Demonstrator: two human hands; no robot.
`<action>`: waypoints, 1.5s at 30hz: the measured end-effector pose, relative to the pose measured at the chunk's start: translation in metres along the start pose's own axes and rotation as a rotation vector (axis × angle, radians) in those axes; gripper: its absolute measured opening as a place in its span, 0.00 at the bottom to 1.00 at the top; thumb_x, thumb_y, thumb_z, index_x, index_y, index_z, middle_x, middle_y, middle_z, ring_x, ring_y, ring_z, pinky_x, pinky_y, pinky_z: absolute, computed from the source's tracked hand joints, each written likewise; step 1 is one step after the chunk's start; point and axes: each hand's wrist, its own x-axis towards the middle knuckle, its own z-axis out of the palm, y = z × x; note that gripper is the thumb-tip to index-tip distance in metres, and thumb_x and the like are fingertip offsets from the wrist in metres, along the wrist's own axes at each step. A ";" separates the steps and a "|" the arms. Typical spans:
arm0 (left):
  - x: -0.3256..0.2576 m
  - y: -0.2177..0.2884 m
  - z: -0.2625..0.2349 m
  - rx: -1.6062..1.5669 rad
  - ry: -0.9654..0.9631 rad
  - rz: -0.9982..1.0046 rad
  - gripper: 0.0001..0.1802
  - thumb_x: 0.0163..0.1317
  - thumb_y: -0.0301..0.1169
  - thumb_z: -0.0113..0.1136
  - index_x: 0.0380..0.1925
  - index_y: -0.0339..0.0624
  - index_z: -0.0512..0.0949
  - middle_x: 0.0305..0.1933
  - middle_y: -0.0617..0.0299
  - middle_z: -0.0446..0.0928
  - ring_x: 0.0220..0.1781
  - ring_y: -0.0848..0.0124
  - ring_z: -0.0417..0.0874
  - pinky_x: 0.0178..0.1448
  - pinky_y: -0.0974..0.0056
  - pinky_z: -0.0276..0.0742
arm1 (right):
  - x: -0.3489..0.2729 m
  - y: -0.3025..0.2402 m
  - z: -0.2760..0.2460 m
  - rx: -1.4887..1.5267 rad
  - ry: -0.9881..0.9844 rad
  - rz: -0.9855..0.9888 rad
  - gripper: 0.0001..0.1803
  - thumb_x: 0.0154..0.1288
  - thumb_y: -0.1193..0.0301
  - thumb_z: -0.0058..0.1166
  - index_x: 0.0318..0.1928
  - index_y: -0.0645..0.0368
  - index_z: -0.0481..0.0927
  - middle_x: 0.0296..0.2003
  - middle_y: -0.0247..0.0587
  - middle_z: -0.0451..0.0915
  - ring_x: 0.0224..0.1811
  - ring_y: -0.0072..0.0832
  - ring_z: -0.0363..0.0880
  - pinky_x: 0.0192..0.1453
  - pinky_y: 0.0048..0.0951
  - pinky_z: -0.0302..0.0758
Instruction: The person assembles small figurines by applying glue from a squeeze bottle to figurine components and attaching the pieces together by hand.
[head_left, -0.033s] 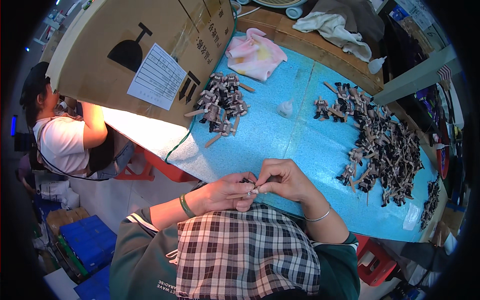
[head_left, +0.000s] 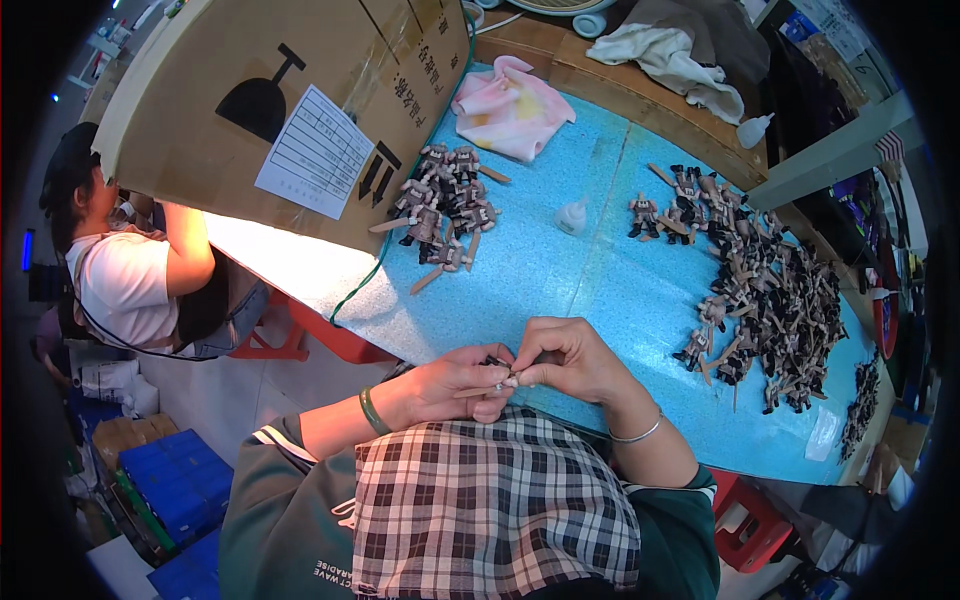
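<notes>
While both hands, left hand [head_left: 455, 385] and right hand [head_left: 565, 362], pinch a small figure [head_left: 507, 377] above the tabletop's [head_left: 600, 290] near edge, steady fingertip pressure should keep its parts aligned.

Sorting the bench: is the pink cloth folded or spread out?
Neither neatly: the pink cloth lies crumpled in a loose heap on the blue mat, with bunched, uneven edges.

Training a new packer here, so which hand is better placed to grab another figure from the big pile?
Probably the right hand: the big pile of figures lies on its side, while the left hand sits farther away.
</notes>
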 end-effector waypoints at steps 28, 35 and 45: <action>-0.001 -0.003 0.001 0.052 -0.005 0.033 0.14 0.67 0.35 0.56 0.45 0.41 0.65 0.29 0.64 0.66 0.27 0.74 0.67 0.32 0.70 0.62 | -0.001 -0.002 0.000 -0.021 -0.014 -0.034 0.07 0.49 0.78 0.68 0.30 0.61 0.83 0.28 0.32 0.75 0.31 0.19 0.74 0.33 0.21 0.69; -0.002 -0.003 0.003 0.068 0.016 0.057 0.16 0.67 0.34 0.56 0.47 0.39 0.65 0.31 0.63 0.68 0.28 0.73 0.69 0.33 0.69 0.64 | 0.000 -0.002 0.001 -0.024 0.020 -0.041 0.07 0.47 0.75 0.69 0.29 0.59 0.84 0.25 0.33 0.77 0.29 0.23 0.74 0.32 0.25 0.70; -0.003 -0.004 0.004 0.171 0.017 0.137 0.15 0.68 0.32 0.55 0.48 0.36 0.64 0.35 0.60 0.72 0.29 0.73 0.72 0.33 0.69 0.67 | 0.000 -0.005 0.001 -0.097 0.021 -0.123 0.08 0.46 0.75 0.70 0.29 0.59 0.84 0.26 0.34 0.78 0.29 0.24 0.76 0.33 0.25 0.71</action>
